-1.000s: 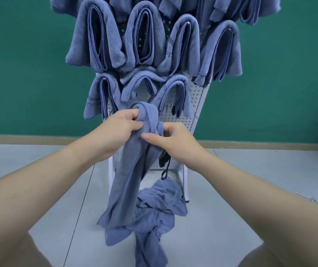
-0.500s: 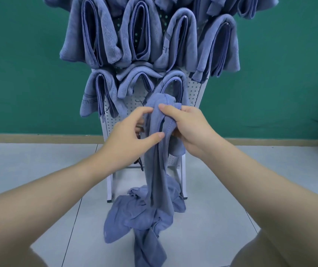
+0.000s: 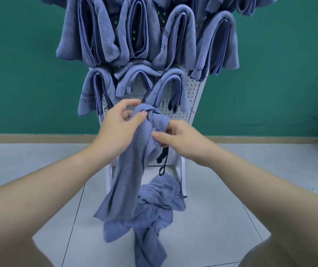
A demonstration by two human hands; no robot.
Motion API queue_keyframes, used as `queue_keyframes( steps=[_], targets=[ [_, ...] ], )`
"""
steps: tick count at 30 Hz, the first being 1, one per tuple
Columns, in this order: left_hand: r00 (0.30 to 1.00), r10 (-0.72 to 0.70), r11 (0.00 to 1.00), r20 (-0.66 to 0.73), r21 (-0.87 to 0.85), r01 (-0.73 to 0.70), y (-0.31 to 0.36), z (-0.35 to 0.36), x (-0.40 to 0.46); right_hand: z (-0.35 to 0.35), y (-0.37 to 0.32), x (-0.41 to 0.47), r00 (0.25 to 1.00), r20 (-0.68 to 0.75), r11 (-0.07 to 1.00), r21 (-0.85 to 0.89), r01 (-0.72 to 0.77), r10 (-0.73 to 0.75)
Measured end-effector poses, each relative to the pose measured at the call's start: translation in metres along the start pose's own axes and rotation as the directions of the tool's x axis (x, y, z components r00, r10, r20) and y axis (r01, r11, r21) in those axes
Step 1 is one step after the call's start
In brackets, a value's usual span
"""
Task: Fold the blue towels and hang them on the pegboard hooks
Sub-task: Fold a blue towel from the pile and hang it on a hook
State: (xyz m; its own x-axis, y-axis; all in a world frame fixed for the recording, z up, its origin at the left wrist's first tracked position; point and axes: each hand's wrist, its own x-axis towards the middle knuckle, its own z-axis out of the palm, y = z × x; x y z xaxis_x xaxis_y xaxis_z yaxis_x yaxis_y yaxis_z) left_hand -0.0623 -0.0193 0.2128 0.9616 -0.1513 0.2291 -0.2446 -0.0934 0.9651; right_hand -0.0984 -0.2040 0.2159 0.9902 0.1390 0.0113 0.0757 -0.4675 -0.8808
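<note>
Both hands, left (image 3: 118,130) and right (image 3: 181,140), pinch the bunched top of a towel (image 3: 131,166) just before the pegboard (image 3: 185,120). Soft, limp and light, it likely handles best held by its corners.

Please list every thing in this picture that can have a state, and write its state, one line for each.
Left hand: grips the top of the held towel.
Right hand: pinches the same bunch.
Long blue terry towel in the hands: bunched, not folded, hanging down.
Pile of blue towels on the grey floor: crumpled, unfolded.
Folded blue towels on the hooks: hung, draped over.
White perforated metal pegboard: upright, mostly covered.
</note>
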Motion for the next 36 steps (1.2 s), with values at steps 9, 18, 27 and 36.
queue_keyframes(
  steps=[9, 18, 27, 36],
  targets=[
    [0.983, -0.131, 0.991, 0.126, 0.059, 0.124, -0.007, -0.009, 0.006, -0.007, 0.0, 0.0, 0.988, -0.06, 0.876, 0.472, -0.097, 0.142],
    [0.999, -0.046, 0.996, -0.001, 0.074, 0.046, -0.009, -0.01, 0.004, 0.002, 0.009, 0.004, 0.978, -0.144, 0.984, 0.118, -0.133, 0.149],
    [0.979, -0.076, 0.982, -0.191, 0.156, 0.106, -0.014, -0.018, 0.013, -0.029, 0.005, 0.003, 0.894, -0.177, 0.848, 0.434, -0.304, 0.411],
    [0.908, -0.371, 0.904, 0.194, -0.148, 0.401, -0.013, -0.02, 0.013, -0.034, 0.008, 0.004, 0.959, 0.053, 0.803, 0.534, -0.263, 0.278]
  ],
)
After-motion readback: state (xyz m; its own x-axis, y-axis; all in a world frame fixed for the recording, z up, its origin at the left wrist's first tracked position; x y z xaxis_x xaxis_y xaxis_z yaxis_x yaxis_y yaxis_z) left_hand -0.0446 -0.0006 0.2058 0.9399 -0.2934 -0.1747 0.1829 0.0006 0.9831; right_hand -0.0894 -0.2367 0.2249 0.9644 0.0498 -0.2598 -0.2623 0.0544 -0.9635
